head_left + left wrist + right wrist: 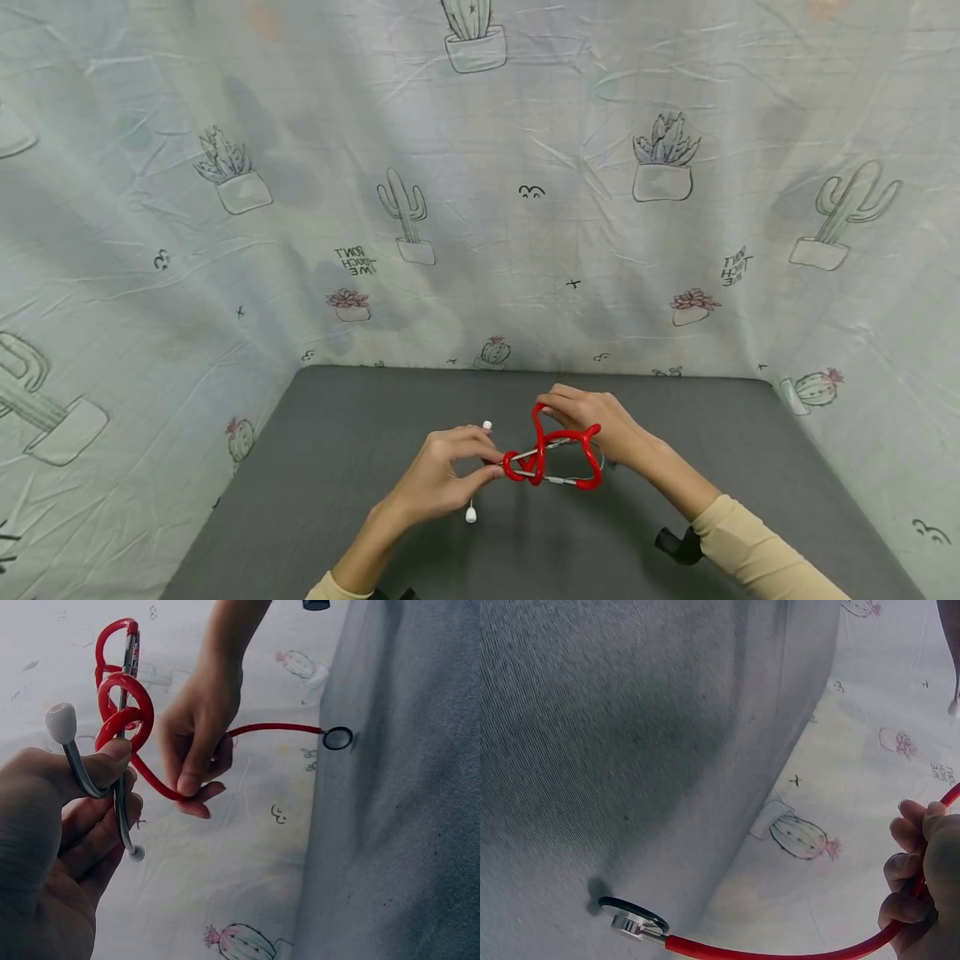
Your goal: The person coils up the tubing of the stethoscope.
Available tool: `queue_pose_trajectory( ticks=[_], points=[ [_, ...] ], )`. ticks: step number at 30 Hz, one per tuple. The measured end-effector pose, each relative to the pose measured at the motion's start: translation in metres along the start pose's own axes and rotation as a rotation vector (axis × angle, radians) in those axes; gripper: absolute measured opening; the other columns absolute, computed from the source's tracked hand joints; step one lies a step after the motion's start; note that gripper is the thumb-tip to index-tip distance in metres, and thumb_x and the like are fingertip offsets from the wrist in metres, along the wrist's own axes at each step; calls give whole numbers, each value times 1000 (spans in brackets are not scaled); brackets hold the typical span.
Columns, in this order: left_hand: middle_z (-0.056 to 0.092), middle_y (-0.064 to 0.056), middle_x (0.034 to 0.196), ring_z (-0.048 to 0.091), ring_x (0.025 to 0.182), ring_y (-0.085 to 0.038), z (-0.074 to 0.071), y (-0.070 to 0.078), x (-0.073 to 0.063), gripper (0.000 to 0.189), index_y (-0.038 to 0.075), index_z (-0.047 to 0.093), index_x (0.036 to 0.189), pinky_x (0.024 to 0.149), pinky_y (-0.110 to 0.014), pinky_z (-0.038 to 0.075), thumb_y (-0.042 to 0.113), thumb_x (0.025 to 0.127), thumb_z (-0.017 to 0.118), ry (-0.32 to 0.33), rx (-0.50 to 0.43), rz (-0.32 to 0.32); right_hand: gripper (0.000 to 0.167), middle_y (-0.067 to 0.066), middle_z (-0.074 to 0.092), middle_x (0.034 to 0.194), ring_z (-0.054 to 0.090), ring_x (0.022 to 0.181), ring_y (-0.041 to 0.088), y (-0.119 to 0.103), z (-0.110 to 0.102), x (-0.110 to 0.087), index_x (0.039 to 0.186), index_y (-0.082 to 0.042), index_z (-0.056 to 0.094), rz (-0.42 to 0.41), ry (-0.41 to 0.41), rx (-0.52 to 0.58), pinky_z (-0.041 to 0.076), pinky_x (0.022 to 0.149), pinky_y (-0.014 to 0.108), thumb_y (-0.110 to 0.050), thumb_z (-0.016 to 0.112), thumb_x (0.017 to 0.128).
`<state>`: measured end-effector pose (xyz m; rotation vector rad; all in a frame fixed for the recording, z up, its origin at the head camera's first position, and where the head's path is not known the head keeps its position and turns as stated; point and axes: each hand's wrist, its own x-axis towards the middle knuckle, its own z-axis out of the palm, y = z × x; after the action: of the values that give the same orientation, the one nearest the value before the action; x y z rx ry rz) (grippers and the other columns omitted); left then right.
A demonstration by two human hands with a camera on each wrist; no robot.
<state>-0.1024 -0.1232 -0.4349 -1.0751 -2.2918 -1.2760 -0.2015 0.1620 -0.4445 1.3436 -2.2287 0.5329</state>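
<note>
The stethoscope (538, 454) is held above the grey desk (390, 408), toward 5 o'clock from the head view's middle. Its glossy red tube (148, 709) winds in loops round metal stems (121, 810) with pale ear tips (61, 724); the silver chest piece (630, 924) has a black rim. At the loops' 9 o'clock, the left hand (442, 475) has its grip pinched on the stems; at 1 o'clock, the right hand (588, 417) curls its grip round the red tube. The chest piece is hard to make out in the head view; the right wrist view cuts off the red tube at 3 o'clock.

Reversed "DON'T TOUCH ME" lettering (355, 261), twice, on the pale cactus-print cloth (480, 125)
</note>
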Motion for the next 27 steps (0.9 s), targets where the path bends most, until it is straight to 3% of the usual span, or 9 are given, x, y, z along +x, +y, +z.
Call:
queue_pose_trajectory(
  ticks=[4,7,13,17,22,27],
  points=[
    [79,2,92,74,91,-7,1,0,1,11,11,85,95,105,-38,63,4,88,89,7,-20,-25,16,-5,66,93,64,67,3,-6,5,-6,117,-12,77,54,-66,25,41,55,7,-19,74,104],
    [79,1,92,75,90,-8,2,-2,2,11,10,85,95,106,-43,63,3,88,89,26,-23,-9,27,-5,68,94,65,66,5,-10,8,-8,115,-13,77,58,-70,7,39,53,7,-3,85,90],
    [80,1,92,78,91,-12,1,-8,5,13,11,85,97,105,-49,63,2,88,89,74,-18,7,30,-5,70,94,59,61,6,-12,17,-11,113,-15,75,-10,16,-18,41,53,8,-5,89,87],
    [80,1,94,79,95,-15,-1,-10,6,15,11,85,97,108,-45,62,1,87,89,96,-23,-13,19,-2,77,92,63,61,8,-14,23,-15,111,-12,75,8,36,-11,48,56,13,-14,84,94],
    [82,1,94,80,108,-25,-4,-10,6,15,12,85,96,107,-44,62,1,87,89,127,11,-16,15,0,80,82,69,62,10,-21,30,-15,102,-10,79,42,46,-21,57,60,18,-12,87,90],
    [82,1,95,79,108,-25,-6,-10,7,15,13,85,97,103,-42,64,2,87,89,147,30,-4,21,0,82,97,76,79,13,-26,33,-14,112,-14,79,70,27,3,63,66,24,-14,86,92]
  ],
)
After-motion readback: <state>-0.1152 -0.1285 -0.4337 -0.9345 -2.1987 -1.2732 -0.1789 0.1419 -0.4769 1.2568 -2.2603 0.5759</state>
